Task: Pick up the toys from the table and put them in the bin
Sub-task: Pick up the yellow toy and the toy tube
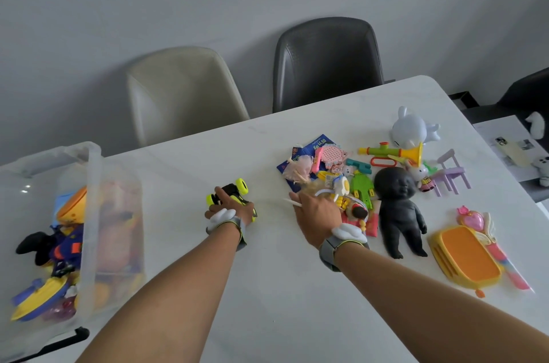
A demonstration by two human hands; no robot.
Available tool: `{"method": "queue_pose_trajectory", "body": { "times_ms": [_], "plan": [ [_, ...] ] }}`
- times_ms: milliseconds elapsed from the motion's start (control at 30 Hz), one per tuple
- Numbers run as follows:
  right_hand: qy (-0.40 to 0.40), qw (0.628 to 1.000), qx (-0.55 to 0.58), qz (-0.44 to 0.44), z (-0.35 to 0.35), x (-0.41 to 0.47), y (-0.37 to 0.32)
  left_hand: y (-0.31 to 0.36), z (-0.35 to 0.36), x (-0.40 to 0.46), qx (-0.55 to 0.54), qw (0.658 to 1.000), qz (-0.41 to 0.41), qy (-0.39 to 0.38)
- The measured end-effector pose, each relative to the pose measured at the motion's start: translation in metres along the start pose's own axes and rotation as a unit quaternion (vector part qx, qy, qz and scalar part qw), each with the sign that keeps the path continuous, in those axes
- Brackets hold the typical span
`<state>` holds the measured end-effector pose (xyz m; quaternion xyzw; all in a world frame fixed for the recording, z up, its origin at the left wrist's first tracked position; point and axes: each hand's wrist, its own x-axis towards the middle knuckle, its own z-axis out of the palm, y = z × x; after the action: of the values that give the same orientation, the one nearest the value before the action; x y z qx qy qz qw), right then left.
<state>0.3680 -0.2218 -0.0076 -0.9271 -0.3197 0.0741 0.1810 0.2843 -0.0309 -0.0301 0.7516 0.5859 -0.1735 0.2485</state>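
A clear plastic bin (93, 202) stands at the table's left and holds several toys. My left hand (230, 208) grips a black toy car with lime-green wheels (236, 191) on the white table (267, 288). My right hand (319, 218) reaches into the pile of small toys (341, 184) at the centre right, fingers curled among them; what it grips is hidden. Beside the pile lie a black baby doll (399, 211), an orange and yellow case (466, 255), a pink wand (487, 240), a yellow trumpet (395, 153), a purple toy chair (451, 174) and a white rabbit (411, 127).
Two chairs stand behind the table, a beige chair (181, 92) and a dark grey chair (326, 62). Past the table's right edge is a low surface with a phone (514, 148) and plush toys (545, 168). A wall lies behind.
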Motion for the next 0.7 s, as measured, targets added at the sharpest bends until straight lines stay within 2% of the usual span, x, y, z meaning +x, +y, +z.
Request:
{"method": "queue_pose_trajectory", "body": {
  "times_ms": [100, 200, 267, 333, 367, 433, 500, 633, 700],
  "plan": [
    [-0.038, 0.999, -0.007, -0.031, 0.0, -0.02, -0.013, -0.007, -0.002, 0.0, 0.007, 1.0, 0.024, 0.009],
    [-0.118, 0.991, 0.003, -0.058, 0.005, -0.038, -0.02, -0.008, -0.003, -0.003, 0.0, 1.0, 0.03, -0.008],
    [-0.172, 0.983, 0.019, -0.067, 0.008, -0.051, -0.021, -0.01, -0.003, -0.015, 0.048, 0.997, 0.034, 0.05],
    [-0.212, 0.975, 0.036, -0.063, 0.012, -0.062, -0.021, -0.01, -0.002, -0.024, 0.084, 0.977, 0.137, 0.139],
    [-0.228, 0.971, 0.045, -0.062, 0.015, -0.067, -0.021, -0.009, 0.0, -0.027, 0.09, 0.961, 0.214, 0.151],
    [-0.248, 0.964, 0.065, -0.067, 0.019, -0.078, -0.018, -0.006, 0.008, -0.038, 0.08, 0.935, 0.34, 0.068],
    [-0.255, 0.961, 0.083, -0.07, 0.023, -0.084, -0.014, -0.004, 0.021, -0.052, 0.085, 0.926, 0.363, -0.054],
    [-0.228, 0.966, 0.054, -0.106, 0.021, -0.087, 0.005, -0.006, 0.05, -0.075, 0.093, 0.942, 0.244, -0.21],
    [-0.178, 0.979, 0.032, -0.091, 0.013, -0.095, 0.026, -0.01, 0.06, -0.079, 0.148, 0.939, 0.204, -0.234]
  ]
}}
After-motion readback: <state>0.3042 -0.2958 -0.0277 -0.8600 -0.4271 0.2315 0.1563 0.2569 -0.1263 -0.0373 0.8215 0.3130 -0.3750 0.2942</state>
